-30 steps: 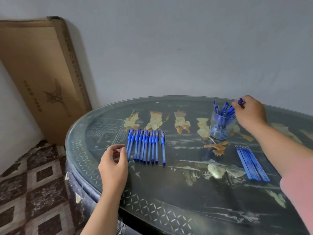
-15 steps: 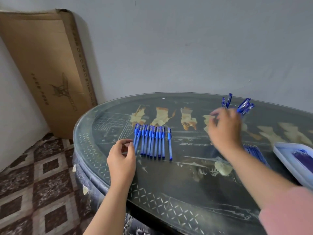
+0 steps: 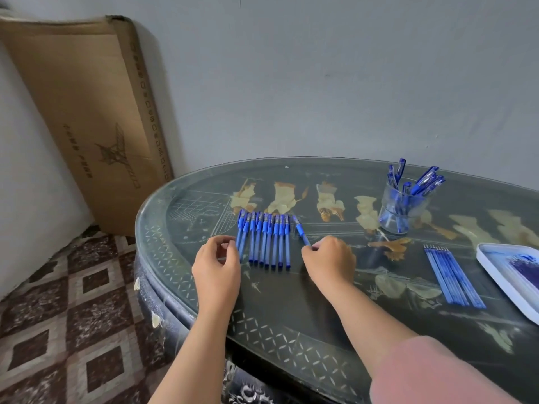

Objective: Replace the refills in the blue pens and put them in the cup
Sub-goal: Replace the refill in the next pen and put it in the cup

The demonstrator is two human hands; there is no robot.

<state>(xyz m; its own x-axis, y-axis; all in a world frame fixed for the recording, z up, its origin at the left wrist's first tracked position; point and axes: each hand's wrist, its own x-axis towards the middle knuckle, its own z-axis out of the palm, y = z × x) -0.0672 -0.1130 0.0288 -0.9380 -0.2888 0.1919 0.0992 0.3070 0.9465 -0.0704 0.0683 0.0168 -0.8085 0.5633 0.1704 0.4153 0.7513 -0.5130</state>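
Head view: the pen (image 3: pixel 301 233) in play lies on the table (image 3: pixel 291 316), just at 3 o'clock of the row of pens (image 3: pixel 264 239) and set apart from it by a small gap. The right hand (image 3: pixel 328 258) pinches its near end, thumb and fingertips closed on the barrel. Whether the far end is off the glass I cannot tell.

The step in hand looks like taking up the next pen to open it. To do it well, I would lift it clear towards 3 o'clock rather than drag it, so the neighbours do not roll, then take the barrel in both hands for unscrewing.

Its long axis runs from 5 o'clock at the fingers to 11 o'clock at the capped end. That sets it at a tilt to the row, whose pens lie 6 to 12 with caps at 12.

The left hand (image 3: pixel 217 265) sits at 9 o'clock of the row, fingers loosely curled, gripping nothing that shows. The refills (image 3: pixel 452 277) lie at 3 o'clock of the right hand, with a white tray (image 3: pixel 495 275) beyond them. The cup (image 3: pixel 398 212), already holding pens, stands at 1 o'clock.
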